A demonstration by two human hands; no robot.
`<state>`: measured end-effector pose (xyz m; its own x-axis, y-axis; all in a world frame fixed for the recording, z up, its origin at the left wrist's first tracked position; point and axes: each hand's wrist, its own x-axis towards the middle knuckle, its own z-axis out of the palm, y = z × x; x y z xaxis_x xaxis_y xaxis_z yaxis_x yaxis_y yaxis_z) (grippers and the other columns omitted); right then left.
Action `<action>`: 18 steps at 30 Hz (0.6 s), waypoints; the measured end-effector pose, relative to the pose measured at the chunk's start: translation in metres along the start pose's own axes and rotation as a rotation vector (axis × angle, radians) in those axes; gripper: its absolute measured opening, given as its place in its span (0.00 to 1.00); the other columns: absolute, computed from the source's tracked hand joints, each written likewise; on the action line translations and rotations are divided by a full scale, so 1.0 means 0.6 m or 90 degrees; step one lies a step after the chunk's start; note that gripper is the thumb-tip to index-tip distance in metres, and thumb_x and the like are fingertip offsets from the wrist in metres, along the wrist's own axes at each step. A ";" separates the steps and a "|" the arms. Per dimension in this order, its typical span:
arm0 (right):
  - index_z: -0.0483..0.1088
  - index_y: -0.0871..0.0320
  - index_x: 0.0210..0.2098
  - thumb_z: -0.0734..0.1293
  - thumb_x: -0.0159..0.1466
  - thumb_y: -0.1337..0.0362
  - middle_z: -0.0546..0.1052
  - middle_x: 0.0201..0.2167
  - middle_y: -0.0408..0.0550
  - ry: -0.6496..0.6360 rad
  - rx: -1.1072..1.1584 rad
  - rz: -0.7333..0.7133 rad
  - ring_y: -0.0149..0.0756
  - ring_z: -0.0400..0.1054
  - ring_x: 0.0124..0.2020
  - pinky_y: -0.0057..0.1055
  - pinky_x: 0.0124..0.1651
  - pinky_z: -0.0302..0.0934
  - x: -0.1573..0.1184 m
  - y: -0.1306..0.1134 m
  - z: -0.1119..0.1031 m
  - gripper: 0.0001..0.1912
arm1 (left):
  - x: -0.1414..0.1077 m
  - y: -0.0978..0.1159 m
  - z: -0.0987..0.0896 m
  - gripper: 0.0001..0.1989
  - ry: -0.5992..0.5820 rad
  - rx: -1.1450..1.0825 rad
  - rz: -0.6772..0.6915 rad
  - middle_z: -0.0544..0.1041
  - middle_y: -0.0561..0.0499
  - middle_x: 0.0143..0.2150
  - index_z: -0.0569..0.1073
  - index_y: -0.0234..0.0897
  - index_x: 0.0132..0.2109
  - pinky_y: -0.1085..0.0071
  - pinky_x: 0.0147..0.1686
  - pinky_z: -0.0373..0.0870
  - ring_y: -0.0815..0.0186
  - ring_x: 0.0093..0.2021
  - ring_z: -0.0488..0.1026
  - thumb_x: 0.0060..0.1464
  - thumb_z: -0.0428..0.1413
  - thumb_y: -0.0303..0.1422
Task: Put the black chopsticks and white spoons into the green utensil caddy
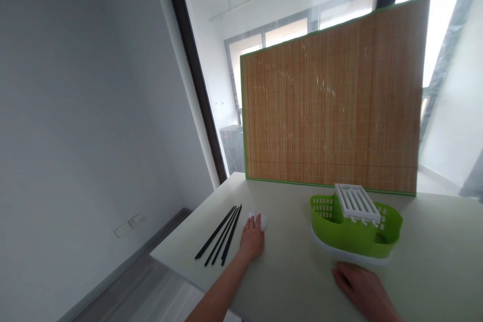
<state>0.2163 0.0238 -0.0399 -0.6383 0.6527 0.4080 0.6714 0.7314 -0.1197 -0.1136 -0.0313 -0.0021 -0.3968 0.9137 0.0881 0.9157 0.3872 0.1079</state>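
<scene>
My left hand (252, 237) reaches onto the white table (281, 282), its fingers slightly apart over small white rounded pieces (263, 221). Several thin black sticks (222, 236) lie fanned out just left of it. At the right stands a green basket (343, 231) with a white base (350, 257) and a white slatted rack (357, 202) across its top. My right hand (356, 282) rests near the front of the basket; its fingers are curled and blurred, and whether it holds anything is hidden.
A large bamboo mat board (332, 105) with green edging stands upright along the back of the table. Behind it are glass panes and windows. A grey wall (94, 100) with sockets (129, 225) is at the left.
</scene>
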 end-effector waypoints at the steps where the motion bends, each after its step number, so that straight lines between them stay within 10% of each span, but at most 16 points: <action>1: 0.65 0.54 0.23 0.56 0.65 0.59 0.73 0.20 0.40 -0.001 -0.001 0.001 0.33 0.68 0.22 0.28 0.26 0.47 0.000 0.000 0.001 0.16 | -0.001 -0.017 -0.002 0.30 0.004 0.004 -0.007 0.51 0.40 0.66 0.46 0.34 0.65 0.60 0.60 0.48 0.56 0.65 0.48 0.56 0.41 0.33; 7: 0.65 0.54 0.23 0.56 0.64 0.59 0.74 0.20 0.40 0.007 0.019 0.001 0.32 0.68 0.21 0.27 0.26 0.48 0.001 0.001 0.003 0.15 | -0.011 -0.038 -0.050 0.28 0.056 0.030 0.015 0.53 0.40 0.65 0.55 0.32 0.62 0.58 0.62 0.45 0.54 0.66 0.44 0.55 0.45 0.34; 13: 0.66 0.53 0.24 0.56 0.65 0.58 0.74 0.20 0.40 -0.011 0.005 0.003 0.33 0.69 0.22 0.28 0.25 0.48 0.001 0.003 0.006 0.16 | -0.032 0.175 -0.142 0.25 0.227 -0.136 0.349 0.61 0.47 0.61 0.59 0.40 0.59 0.64 0.57 0.57 0.61 0.58 0.58 0.55 0.49 0.38; 18: 0.67 0.53 0.25 0.55 0.65 0.59 0.75 0.22 0.41 -0.016 -0.005 0.001 0.35 0.71 0.24 0.28 0.27 0.52 -0.003 0.004 0.006 0.15 | -0.021 0.315 -0.125 0.16 0.151 -0.111 0.471 0.74 0.45 0.43 0.71 0.35 0.44 0.66 0.41 0.69 0.60 0.45 0.69 0.52 0.54 0.41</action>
<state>0.2175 0.0250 -0.0442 -0.6467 0.6583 0.3852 0.6747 0.7293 -0.1135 0.0595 0.0211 0.0916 0.2900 0.8677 0.4038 0.9311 -0.3533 0.0904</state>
